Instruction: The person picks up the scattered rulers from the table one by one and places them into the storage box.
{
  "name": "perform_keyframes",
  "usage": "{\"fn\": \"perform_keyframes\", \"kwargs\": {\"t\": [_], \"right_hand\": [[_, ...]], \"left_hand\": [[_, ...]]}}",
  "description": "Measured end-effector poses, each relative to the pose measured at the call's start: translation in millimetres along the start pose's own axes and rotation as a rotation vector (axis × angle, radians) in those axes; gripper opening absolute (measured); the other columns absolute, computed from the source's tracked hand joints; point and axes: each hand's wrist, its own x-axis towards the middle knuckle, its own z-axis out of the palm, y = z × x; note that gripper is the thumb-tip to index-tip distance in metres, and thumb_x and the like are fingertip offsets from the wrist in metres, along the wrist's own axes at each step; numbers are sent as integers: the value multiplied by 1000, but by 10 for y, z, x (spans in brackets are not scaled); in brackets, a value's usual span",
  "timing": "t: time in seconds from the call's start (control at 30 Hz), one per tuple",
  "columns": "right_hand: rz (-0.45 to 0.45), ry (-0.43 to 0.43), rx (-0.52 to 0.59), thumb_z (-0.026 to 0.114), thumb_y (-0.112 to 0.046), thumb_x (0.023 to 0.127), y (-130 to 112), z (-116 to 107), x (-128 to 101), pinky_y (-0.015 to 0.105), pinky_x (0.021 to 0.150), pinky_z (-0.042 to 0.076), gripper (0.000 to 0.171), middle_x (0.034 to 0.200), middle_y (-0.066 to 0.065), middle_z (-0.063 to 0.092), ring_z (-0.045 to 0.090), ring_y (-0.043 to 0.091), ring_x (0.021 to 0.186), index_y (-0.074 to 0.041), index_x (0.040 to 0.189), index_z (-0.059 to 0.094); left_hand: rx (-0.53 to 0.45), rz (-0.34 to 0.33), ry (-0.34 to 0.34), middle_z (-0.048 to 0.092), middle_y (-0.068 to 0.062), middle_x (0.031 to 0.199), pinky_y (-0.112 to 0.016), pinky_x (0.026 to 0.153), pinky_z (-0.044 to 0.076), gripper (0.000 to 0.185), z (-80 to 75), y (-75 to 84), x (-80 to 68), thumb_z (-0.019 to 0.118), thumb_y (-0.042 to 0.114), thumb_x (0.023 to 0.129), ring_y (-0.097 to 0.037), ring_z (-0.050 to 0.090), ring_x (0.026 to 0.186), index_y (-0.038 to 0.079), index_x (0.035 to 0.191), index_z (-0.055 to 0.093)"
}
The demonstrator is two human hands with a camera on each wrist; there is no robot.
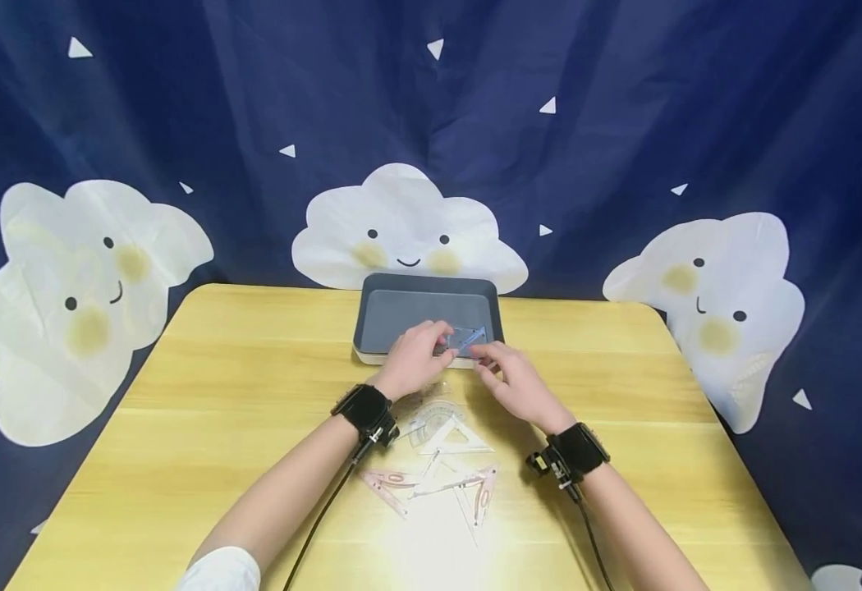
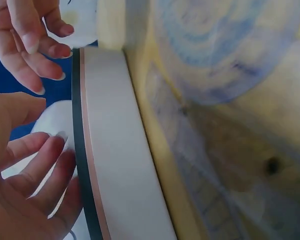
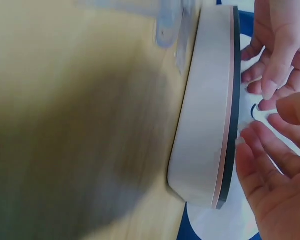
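Observation:
A small blue see-through set square [image 1: 468, 337] is held just above the near edge of a grey tray [image 1: 431, 281]. My left hand [image 1: 442, 343] pinches its left side and my right hand [image 1: 484, 355] pinches its lower right side. The tray looks empty inside. In the left wrist view my left hand [image 2: 25, 165] and the fingers of my right hand [image 2: 40, 50] hover over the tray's white wall [image 2: 115, 150]. The right wrist view shows both hands over the same wall [image 3: 205, 125]; the blue piece cannot be made out there.
Several clear plastic drawing tools lie on the yellow table in front of the tray: a protractor [image 1: 431, 414], a clear set square [image 1: 460, 439] and pink-tinted ones [image 1: 394, 480]. A blue curtain with cloud prints hangs behind the table.

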Motion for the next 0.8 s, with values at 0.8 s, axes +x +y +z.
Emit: {"fn": "perform_keyframes", "kwargs": {"t": [0.8], "right_hand": [[102,-176,1,81,-20,92,-188,22,-260,39,81,60,35,104,14,73,70,26,89,2,116,70]], "left_hand": [[-34,61,-92,69,-4,122,-33,87,57,47,107,266,-615,81,35,93,-18,68,102,11,131,67]]}}
